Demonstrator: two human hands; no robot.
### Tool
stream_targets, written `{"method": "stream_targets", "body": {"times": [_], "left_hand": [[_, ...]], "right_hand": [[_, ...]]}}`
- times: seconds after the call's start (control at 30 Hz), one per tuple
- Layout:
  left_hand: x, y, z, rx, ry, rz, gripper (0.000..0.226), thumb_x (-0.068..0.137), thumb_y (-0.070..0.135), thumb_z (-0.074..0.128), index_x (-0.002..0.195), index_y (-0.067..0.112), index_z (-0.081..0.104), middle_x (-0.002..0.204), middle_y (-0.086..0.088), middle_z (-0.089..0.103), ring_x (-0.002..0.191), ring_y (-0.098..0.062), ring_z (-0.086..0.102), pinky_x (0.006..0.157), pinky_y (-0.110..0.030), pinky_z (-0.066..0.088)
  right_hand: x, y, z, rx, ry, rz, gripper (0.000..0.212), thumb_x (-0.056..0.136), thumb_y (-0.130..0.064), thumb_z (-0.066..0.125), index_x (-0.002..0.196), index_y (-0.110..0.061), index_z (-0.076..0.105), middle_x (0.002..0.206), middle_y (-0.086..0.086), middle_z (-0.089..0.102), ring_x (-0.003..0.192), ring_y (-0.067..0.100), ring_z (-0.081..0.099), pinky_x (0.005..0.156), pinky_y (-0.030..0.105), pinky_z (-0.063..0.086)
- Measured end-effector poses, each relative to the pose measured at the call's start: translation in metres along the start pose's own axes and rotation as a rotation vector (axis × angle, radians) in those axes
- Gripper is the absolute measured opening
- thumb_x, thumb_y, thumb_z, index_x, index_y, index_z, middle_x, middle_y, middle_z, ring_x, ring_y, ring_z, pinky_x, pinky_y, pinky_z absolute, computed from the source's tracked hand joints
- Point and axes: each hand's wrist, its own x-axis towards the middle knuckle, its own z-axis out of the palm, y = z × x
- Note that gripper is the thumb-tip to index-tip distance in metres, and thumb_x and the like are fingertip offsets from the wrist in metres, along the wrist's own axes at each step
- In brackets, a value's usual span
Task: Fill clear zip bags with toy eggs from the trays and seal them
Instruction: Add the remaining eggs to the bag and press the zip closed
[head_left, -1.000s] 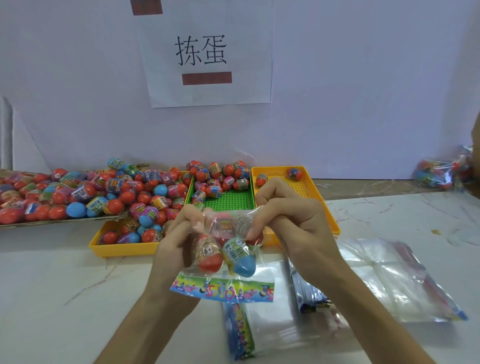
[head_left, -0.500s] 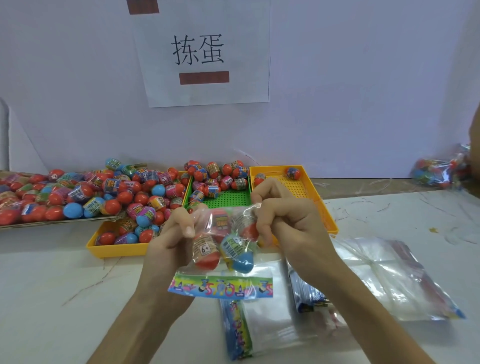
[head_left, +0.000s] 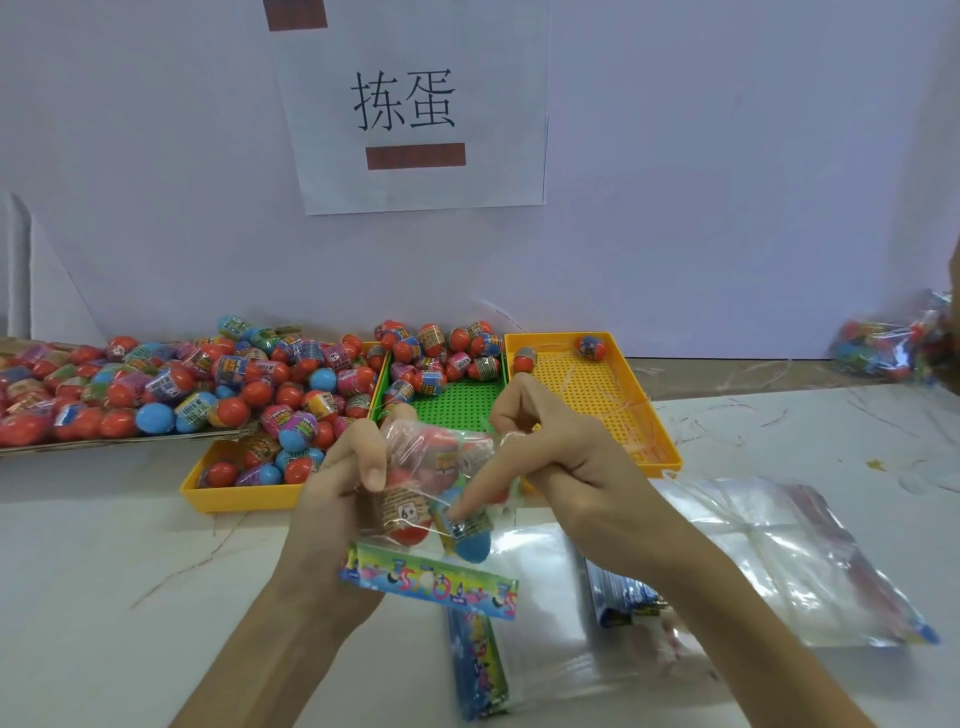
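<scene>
I hold a clear zip bag (head_left: 436, 488) with a colourful printed strip (head_left: 431, 579) above the table, in front of the trays. Several toy eggs sit inside it, among them a red one (head_left: 408, 525) and a blue one (head_left: 470, 540). My left hand (head_left: 343, 478) grips the bag's left side, thumb pressed on the plastic. My right hand (head_left: 550, 457) pinches the bag's right top edge, its forefinger stretched down onto the blue egg. A yellow tray (head_left: 244, 493) at left is heaped with eggs, a green tray (head_left: 452, 405) holds several at its far end, and a yellow tray (head_left: 644, 415) at right holds two.
A pile of empty clear zip bags (head_left: 753, 561) lies on the white table at my right, with more bags (head_left: 545, 623) under my hands. A flat tray of eggs (head_left: 78, 395) lies far left. A filled bag (head_left: 888, 348) rests at the far right by the wall.
My hands have shifted on the bag's top. My right forefinger now reaches down across the plastic onto the blue egg, and the bag hangs slightly more tilted.
</scene>
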Motion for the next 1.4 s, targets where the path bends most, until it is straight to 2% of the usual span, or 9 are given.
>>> {"method": "stream_targets", "body": {"times": [0.2, 0.37, 0.47, 0.63, 0.9, 1.03, 1.1, 1.27, 1.4], "left_hand": [[0.0, 0.003, 0.01, -0.168, -0.039, 0.044, 0.044, 0.045, 0.026, 0.087, 0.048, 0.022, 0.044, 0.072, -0.001, 0.036, 0.064, -0.017, 0.04, 0.057, -0.025, 0.041], [0.0, 0.007, 0.014, -0.192, 0.003, 0.023, 0.029, 0.06, 0.015, 0.066, 0.049, 0.021, 0.04, 0.073, -0.003, 0.034, 0.067, -0.018, 0.039, 0.066, -0.031, 0.042], [0.001, 0.005, 0.015, -0.191, 0.06, 0.013, 0.03, 0.072, 0.004, 0.041, 0.048, 0.022, 0.038, 0.068, -0.001, 0.032, 0.062, -0.015, 0.035, 0.056, -0.025, 0.041], [0.001, 0.002, 0.018, -0.22, 0.103, -0.022, 0.032, 0.073, 0.003, 0.036, 0.047, 0.021, 0.037, 0.066, 0.0, 0.033, 0.06, -0.015, 0.035, 0.059, -0.027, 0.04], [0.001, 0.001, 0.01, -0.212, 0.075, -0.014, 0.026, 0.082, 0.016, 0.042, 0.057, 0.018, 0.042, 0.067, -0.003, 0.04, 0.062, -0.019, 0.046, 0.061, -0.031, 0.042], [-0.004, 0.005, 0.011, -0.092, 0.015, 0.059, 0.021, 0.081, 0.023, 0.045, 0.061, 0.017, 0.051, 0.071, -0.002, 0.043, 0.066, -0.019, 0.047, 0.057, -0.027, 0.043], [-0.004, 0.005, 0.013, -0.027, 0.003, 0.068, 0.018, 0.081, 0.026, 0.057, 0.065, 0.017, 0.057, 0.073, -0.003, 0.05, 0.068, -0.018, 0.052, 0.058, -0.028, 0.048], [0.003, 0.002, 0.015, 0.05, 0.019, 0.159, 0.008, 0.084, 0.016, 0.07, 0.092, 0.016, 0.071, 0.094, -0.011, 0.064, 0.085, -0.023, 0.063, 0.073, -0.031, 0.059], [0.004, -0.002, 0.017, 0.046, 0.044, 0.224, 0.034, 0.076, 0.012, 0.075, 0.107, 0.022, 0.067, 0.091, -0.004, 0.063, 0.084, -0.016, 0.066, 0.074, -0.026, 0.059]], "right_hand": [[0.0, 0.004, 0.0, -0.036, 0.023, 0.067, 0.053, 0.092, 0.015, 0.043, 0.086, -0.022, 0.08, 0.088, -0.003, 0.039, 0.087, 0.014, 0.044, 0.078, 0.02, 0.038], [0.001, 0.003, 0.002, -0.115, 0.003, 0.083, 0.058, 0.094, 0.009, 0.037, 0.116, -0.029, 0.075, 0.087, -0.006, 0.036, 0.086, 0.016, 0.042, 0.078, 0.022, 0.038], [0.0, 0.003, 0.002, -0.206, -0.063, 0.071, 0.061, 0.09, 0.013, 0.038, 0.113, -0.027, 0.077, 0.087, -0.008, 0.032, 0.088, 0.017, 0.04, 0.079, 0.028, 0.04], [-0.001, 0.001, 0.001, -0.232, -0.104, 0.107, 0.064, 0.086, 0.016, 0.037, 0.103, -0.027, 0.081, 0.088, -0.004, 0.033, 0.091, 0.022, 0.041, 0.079, 0.045, 0.045], [0.0, 0.002, -0.001, 0.137, 0.092, 0.205, 0.038, 0.084, -0.003, 0.042, 0.076, -0.013, 0.077, 0.09, 0.002, 0.043, 0.086, 0.013, 0.052, 0.078, 0.03, 0.05], [0.0, 0.004, 0.002, 0.161, 0.214, 0.221, 0.027, 0.085, -0.035, 0.058, 0.07, -0.018, 0.074, 0.092, 0.004, 0.048, 0.092, 0.008, 0.052, 0.077, 0.024, 0.051], [0.001, 0.006, 0.006, 0.117, 0.302, 0.211, 0.021, 0.084, -0.035, 0.07, 0.07, -0.019, 0.071, 0.094, 0.005, 0.05, 0.092, 0.004, 0.054, 0.074, 0.017, 0.051], [0.002, 0.017, 0.008, 0.062, 0.46, 0.22, 0.01, 0.091, -0.01, 0.073, 0.088, -0.02, 0.072, 0.11, 0.005, 0.061, 0.1, 0.007, 0.065, 0.076, 0.018, 0.055], [-0.002, 0.021, 0.017, -0.192, 0.436, 0.242, 0.037, 0.1, -0.012, 0.061, 0.133, -0.029, 0.062, 0.139, -0.007, 0.055, 0.123, 0.005, 0.057, 0.096, 0.03, 0.055]]}}
